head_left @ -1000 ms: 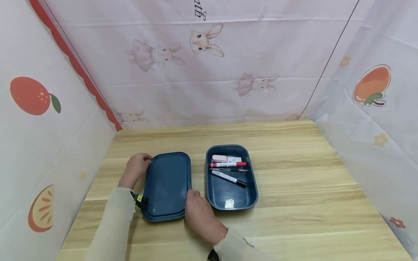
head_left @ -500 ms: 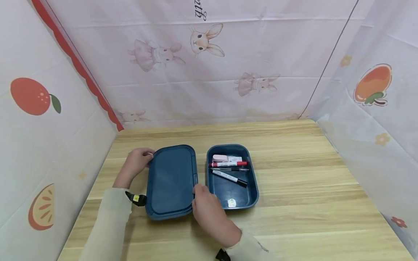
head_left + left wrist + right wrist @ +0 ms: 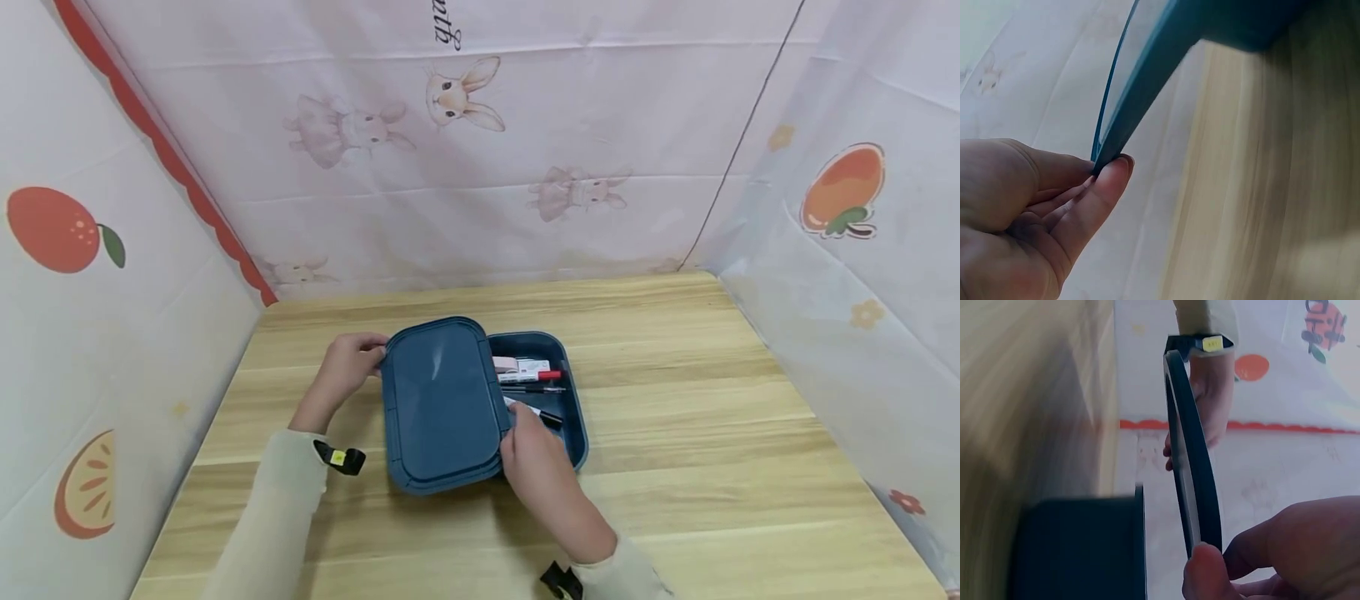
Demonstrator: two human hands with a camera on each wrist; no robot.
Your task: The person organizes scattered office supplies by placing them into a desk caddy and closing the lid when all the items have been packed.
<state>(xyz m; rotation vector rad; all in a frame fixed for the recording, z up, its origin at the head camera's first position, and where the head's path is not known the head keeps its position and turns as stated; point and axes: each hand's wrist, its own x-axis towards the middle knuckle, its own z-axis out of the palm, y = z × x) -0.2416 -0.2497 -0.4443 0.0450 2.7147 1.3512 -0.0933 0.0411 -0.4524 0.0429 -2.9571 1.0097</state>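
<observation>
A dark blue rectangular lid (image 3: 444,404) is raised off the table, tilted, its right part over the left side of a matching blue box (image 3: 576,421). My left hand (image 3: 347,371) pinches the lid's far left corner between thumb and fingers; the left wrist view shows the grip on the lid's thin edge (image 3: 1141,94). My right hand (image 3: 542,462) pinches the right edge near the front. In the right wrist view a gap separates the lid (image 3: 1197,462) from the box (image 3: 1079,550). Inside the box lie a red-capped marker (image 3: 550,376), a black pen (image 3: 542,389) and a black-capped marker (image 3: 551,419).
The box also holds a pale pink piece (image 3: 505,364) and a small white piece (image 3: 534,365). Beneath is a wood-grain table (image 3: 690,433). Printed cloth walls (image 3: 525,125) enclose it at the back and both sides.
Both hands have lifted the lid from the table and carried it rightward, so it now hides the box's left part. The box has stayed put on the table.
</observation>
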